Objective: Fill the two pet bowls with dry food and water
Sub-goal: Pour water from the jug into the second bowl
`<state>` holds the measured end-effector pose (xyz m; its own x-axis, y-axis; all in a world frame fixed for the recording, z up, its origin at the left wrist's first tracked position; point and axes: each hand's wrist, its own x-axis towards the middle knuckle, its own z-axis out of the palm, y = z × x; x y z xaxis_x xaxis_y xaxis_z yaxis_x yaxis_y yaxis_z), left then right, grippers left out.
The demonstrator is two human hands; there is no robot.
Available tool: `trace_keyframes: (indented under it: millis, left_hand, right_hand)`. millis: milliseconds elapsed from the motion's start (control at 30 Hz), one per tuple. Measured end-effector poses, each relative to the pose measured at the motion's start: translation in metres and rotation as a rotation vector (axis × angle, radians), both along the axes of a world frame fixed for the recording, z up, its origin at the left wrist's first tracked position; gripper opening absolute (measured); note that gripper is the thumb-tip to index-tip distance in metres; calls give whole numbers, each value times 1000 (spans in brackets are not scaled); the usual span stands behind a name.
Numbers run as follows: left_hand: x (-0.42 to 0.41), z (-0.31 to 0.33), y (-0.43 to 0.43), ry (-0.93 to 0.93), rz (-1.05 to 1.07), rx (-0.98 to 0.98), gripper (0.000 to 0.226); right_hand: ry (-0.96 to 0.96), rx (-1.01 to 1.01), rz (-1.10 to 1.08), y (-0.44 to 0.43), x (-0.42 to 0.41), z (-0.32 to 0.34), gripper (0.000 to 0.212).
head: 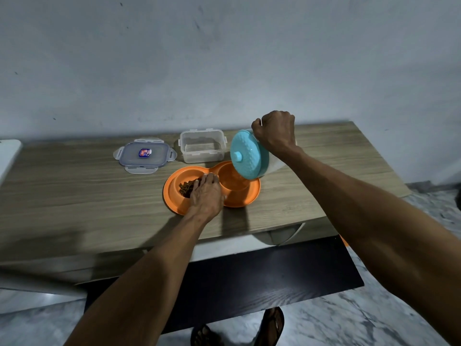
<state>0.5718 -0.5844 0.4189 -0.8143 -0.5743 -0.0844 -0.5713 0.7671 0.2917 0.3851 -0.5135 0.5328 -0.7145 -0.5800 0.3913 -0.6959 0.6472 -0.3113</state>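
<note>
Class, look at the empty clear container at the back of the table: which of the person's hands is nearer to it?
Right. The right hand tilts the blue-lidded jug just beside the clear container. The left hand rests on the orange bowl, nearer the person.

A wood-grain tabletop (74,196) is carrying an orange double pet bowl (249,196) near its middle, with an empty clear container (202,146) sitting just beyond it and a clip-lock lid (145,155) lying flat further left.
</note>
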Motion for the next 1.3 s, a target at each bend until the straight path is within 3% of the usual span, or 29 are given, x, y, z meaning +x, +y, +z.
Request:
trace_keyframes:
  millis: [533,800,900,1033,1300]
  left_hand:
    - [0,2,0,-43,23,18,40]
    - [1,9,4,-58,18,-13,33]
    - [-2,8,4,-54,19,19,42]
    - [-5,2,1,-79,-40,82,73]
    - [-4,4,2,-68,-45,77,75]
  right_hand:
    - [13,-10,20,-4,1,5,44]
    - [39,-2,16,-2,0,8,50]
    - [48,5,15,-2,0,9,52]
    - [43,2,10,-1,0,10,45]
    - [56,-13,4,1,0,11,43]
